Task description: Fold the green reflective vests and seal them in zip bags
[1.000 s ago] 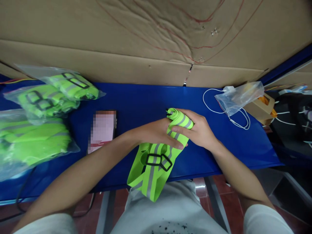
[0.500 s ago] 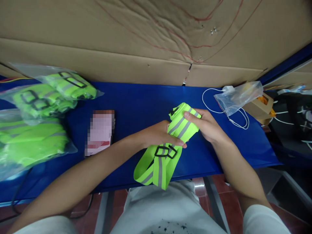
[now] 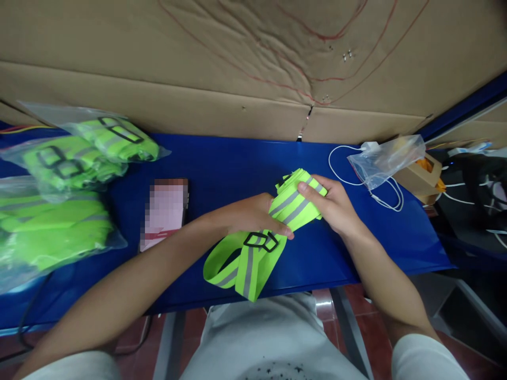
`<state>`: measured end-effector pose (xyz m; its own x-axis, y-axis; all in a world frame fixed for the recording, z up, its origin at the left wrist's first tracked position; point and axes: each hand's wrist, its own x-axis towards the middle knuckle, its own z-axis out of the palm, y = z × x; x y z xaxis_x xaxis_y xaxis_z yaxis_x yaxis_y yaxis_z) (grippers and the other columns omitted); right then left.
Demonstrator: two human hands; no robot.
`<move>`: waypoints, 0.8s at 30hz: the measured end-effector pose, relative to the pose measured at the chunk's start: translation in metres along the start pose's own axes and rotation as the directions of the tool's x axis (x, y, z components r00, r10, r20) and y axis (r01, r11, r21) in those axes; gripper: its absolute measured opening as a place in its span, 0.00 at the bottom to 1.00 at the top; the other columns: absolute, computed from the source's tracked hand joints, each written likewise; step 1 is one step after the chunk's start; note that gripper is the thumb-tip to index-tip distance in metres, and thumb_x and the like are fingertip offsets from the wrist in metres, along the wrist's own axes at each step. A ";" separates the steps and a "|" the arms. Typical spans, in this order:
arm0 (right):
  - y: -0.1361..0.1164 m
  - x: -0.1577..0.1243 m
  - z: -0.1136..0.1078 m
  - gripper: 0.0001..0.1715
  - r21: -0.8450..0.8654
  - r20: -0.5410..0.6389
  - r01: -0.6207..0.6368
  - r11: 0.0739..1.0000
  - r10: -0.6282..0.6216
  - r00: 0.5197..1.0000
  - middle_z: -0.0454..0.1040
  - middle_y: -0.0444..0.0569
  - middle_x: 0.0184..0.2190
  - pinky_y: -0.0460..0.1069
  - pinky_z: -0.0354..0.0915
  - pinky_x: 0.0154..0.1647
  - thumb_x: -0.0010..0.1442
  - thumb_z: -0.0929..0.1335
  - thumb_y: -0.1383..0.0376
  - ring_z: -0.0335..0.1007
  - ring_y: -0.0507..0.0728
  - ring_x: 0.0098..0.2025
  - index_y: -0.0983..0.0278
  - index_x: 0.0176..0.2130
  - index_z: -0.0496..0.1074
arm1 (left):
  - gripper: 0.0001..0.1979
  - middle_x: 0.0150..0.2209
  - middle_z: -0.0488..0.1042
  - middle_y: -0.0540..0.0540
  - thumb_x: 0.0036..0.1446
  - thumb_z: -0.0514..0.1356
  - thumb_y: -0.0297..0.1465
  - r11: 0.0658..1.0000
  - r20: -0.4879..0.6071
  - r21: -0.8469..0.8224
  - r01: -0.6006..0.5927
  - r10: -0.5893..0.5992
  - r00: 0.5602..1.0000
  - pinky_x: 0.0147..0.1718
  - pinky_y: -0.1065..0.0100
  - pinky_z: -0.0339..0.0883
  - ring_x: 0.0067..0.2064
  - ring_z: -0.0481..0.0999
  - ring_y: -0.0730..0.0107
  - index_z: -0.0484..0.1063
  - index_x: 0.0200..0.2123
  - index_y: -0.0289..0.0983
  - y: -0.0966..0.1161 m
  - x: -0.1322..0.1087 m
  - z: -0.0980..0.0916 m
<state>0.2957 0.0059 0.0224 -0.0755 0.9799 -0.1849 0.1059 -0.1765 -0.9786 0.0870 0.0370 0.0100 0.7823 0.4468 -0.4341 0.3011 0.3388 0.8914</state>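
1. While my left hand point(image 3: 253, 215) and right hand point(image 3: 336, 207) clasp the folded neon-green reflective fabric harness point(image 3: 296, 201) over the blue table point(image 3: 225, 169), its tail dangles.
2. Any slackening, I judge, could unroll the folds.

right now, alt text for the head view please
The left hand and right hand grip a folded green reflective vest over a blue table. At left lie bagged vests; at right, a clear bag and white cable.
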 end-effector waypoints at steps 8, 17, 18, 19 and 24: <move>0.021 0.014 0.007 0.25 -0.046 -0.055 0.111 0.993 -0.114 0.992 0.78 0.45 0.38 0.47 0.70 0.37 0.60 0.74 0.46 0.74 0.52 0.35 0.59 0.47 0.72 | 0.16 0.38 0.83 0.44 0.49 0.74 0.34 0.988 -0.001 0.019 -0.154 0.154 0.988 0.39 0.65 0.73 0.38 0.82 0.62 0.78 0.39 0.34 0.001 -0.001 0.004; 0.012 -0.002 0.006 0.32 -0.481 0.315 0.377 0.792 -0.245 0.917 0.79 0.49 0.57 0.53 0.72 0.55 0.67 0.70 0.48 0.78 0.61 0.56 0.59 0.63 0.70 | 0.08 0.34 0.79 0.49 0.52 0.67 0.32 0.947 0.023 0.213 -0.242 0.243 0.970 0.35 0.68 0.69 0.37 0.77 0.66 0.76 0.35 0.34 0.007 0.001 0.002; 0.012 -0.003 0.008 0.35 -0.484 0.335 0.364 0.795 -0.216 0.917 0.78 0.49 0.58 0.54 0.72 0.54 0.65 0.72 0.48 0.78 0.61 0.56 0.60 0.65 0.68 | 0.07 0.32 0.77 0.50 0.52 0.66 0.32 0.944 0.020 0.229 -0.236 0.238 0.971 0.33 0.69 0.68 0.35 0.76 0.68 0.75 0.33 0.35 0.007 0.001 0.002; 0.012 -0.004 0.011 0.37 -0.486 0.331 0.349 0.801 -0.201 0.922 0.79 0.49 0.56 0.53 0.73 0.53 0.63 0.73 0.48 0.79 0.61 0.54 0.60 0.65 0.68 | 0.07 0.30 0.75 0.51 0.51 0.66 0.31 0.949 0.010 0.231 -0.217 0.220 0.975 0.31 0.70 0.66 0.33 0.74 0.69 0.74 0.31 0.35 0.006 0.002 0.002; 0.020 -0.001 0.018 0.31 -0.514 0.194 0.352 0.782 -0.293 0.936 0.82 0.50 0.51 0.53 0.74 0.52 0.62 0.75 0.54 0.80 0.61 0.50 0.63 0.60 0.73 | 0.10 0.30 0.77 0.50 0.48 0.69 0.31 0.997 -0.067 -0.075 -0.028 0.023 0.998 0.30 0.70 0.69 0.32 0.77 0.69 0.74 0.34 0.34 0.005 0.000 0.006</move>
<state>0.2802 0.0000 0.0017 -0.2937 0.9510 0.0966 0.5661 0.2544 -0.7841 0.0917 0.0341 0.0149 0.7507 0.5087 -0.4215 0.2374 0.3877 0.8907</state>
